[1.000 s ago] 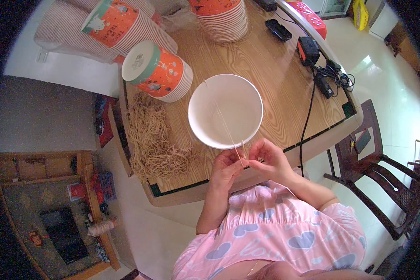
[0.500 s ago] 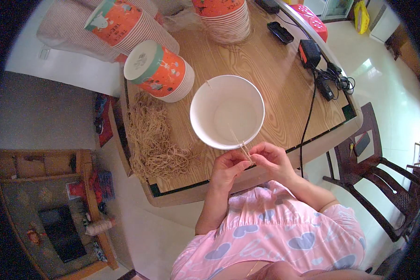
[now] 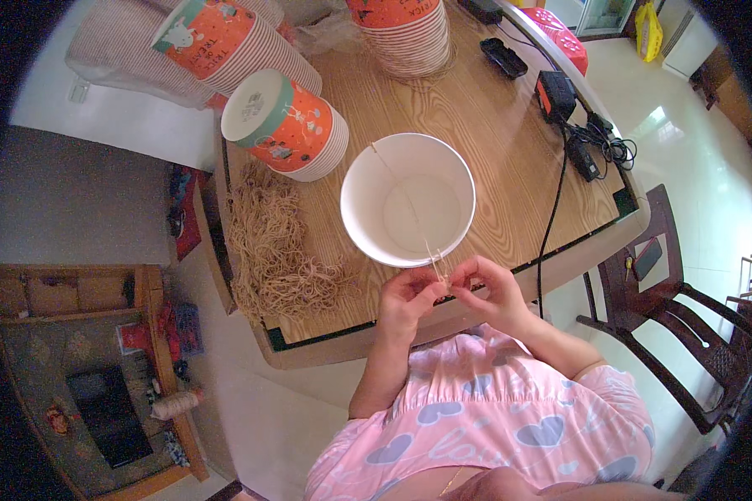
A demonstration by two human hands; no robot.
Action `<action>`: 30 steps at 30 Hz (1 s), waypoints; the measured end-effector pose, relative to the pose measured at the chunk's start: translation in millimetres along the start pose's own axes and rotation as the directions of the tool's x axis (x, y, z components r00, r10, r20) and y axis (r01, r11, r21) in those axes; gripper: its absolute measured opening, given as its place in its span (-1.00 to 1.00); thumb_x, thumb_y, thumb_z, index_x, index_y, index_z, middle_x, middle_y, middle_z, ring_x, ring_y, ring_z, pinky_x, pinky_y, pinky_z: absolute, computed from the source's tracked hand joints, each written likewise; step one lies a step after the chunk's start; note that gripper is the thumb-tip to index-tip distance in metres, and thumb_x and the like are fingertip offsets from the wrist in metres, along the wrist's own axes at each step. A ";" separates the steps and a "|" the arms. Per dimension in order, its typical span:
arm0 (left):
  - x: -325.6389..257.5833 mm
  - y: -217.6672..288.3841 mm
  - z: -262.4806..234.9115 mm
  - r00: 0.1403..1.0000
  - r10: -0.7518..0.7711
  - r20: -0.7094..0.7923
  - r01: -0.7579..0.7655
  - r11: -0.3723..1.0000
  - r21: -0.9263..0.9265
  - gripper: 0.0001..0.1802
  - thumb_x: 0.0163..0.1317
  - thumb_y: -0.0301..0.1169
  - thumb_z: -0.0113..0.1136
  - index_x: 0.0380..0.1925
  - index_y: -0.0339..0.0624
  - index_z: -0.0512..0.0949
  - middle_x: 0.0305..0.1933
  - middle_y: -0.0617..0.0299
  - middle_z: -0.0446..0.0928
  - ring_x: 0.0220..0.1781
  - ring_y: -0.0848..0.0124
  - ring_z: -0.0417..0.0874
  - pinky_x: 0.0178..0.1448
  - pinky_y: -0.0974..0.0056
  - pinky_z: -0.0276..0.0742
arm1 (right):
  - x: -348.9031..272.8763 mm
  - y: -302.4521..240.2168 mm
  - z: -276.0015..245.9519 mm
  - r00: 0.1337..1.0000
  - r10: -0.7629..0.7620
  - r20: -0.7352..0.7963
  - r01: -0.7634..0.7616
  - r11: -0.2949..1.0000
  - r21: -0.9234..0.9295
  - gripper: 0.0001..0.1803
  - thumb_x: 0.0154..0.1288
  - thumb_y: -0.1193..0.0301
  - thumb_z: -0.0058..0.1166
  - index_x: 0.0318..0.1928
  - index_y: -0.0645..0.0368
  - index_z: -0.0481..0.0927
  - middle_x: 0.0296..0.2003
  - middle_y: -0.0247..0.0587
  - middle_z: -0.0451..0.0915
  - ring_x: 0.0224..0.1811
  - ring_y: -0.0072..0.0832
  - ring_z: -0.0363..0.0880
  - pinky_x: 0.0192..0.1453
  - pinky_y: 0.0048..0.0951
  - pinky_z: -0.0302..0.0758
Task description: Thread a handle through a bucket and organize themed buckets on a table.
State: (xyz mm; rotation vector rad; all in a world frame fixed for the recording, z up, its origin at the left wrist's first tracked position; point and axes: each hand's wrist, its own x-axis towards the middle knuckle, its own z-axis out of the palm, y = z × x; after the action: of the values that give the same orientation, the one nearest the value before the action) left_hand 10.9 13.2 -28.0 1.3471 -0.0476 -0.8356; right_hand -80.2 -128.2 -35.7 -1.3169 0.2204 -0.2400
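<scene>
I see both hands meeting at the near edge of the table. The left hand and right hand pinch a thin rubber band between closed fingertips, and it stretches up across the rim of a white paper bowl just beyond them. A heap of rubber bands lies to the left, near stacked orange cups.

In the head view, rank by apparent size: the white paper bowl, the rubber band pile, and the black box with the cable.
1. rubber band pile, largest, though loosely spread
2. white paper bowl, nearly as big; close call
3. black box, clearly smallest, and it sits farther away
</scene>
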 end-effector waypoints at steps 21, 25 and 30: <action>-8.3 -1.8 0.4 1.000 0.008 -0.007 -0.009 0.990 -0.143 -0.92 0.10 -0.55 0.22 -0.38 -0.22 0.54 -0.46 0.31 0.55 -0.60 0.65 0.41 -0.59 0.57 0.23 | 17.5 12.2 0.4 0.980 0.173 0.098 -0.197 0.902 0.383 -0.91 0.24 0.47 0.09 -0.28 0.23 0.53 -0.41 -0.41 0.54 -0.35 -0.68 0.48 -0.23 -0.62 0.42; -13.3 -2.8 7.8 0.818 0.571 0.075 -0.547 0.730 0.410 -0.87 0.04 -0.60 0.25 -0.39 -0.20 0.53 -0.35 0.26 0.54 -0.44 0.54 0.53 -0.43 0.46 0.43 | 20.1 14.7 1.0 0.945 0.296 0.141 -0.317 0.717 0.621 -0.91 0.26 0.44 0.08 -0.36 0.16 0.49 -0.46 -0.42 0.51 -0.41 -0.68 0.46 -0.31 -0.63 0.40; -10.9 -1.6 11.7 0.584 0.739 0.337 -0.704 0.254 0.663 -0.79 -0.04 -0.61 0.27 -0.36 -0.15 0.57 -0.32 0.17 0.53 -0.34 0.30 0.60 -0.34 0.29 0.54 | 17.9 15.6 12.2 0.902 0.407 0.144 -0.371 0.561 0.739 -0.92 0.28 0.43 0.06 -0.36 0.11 0.46 -0.44 -0.41 0.50 -0.41 -0.68 0.45 -0.33 -0.63 0.40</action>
State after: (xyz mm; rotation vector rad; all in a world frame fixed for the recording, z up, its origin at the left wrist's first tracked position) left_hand -3.4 9.5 -21.7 1.8599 -1.0496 0.1078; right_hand -58.7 -118.6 -48.4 -0.3879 0.3960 0.0368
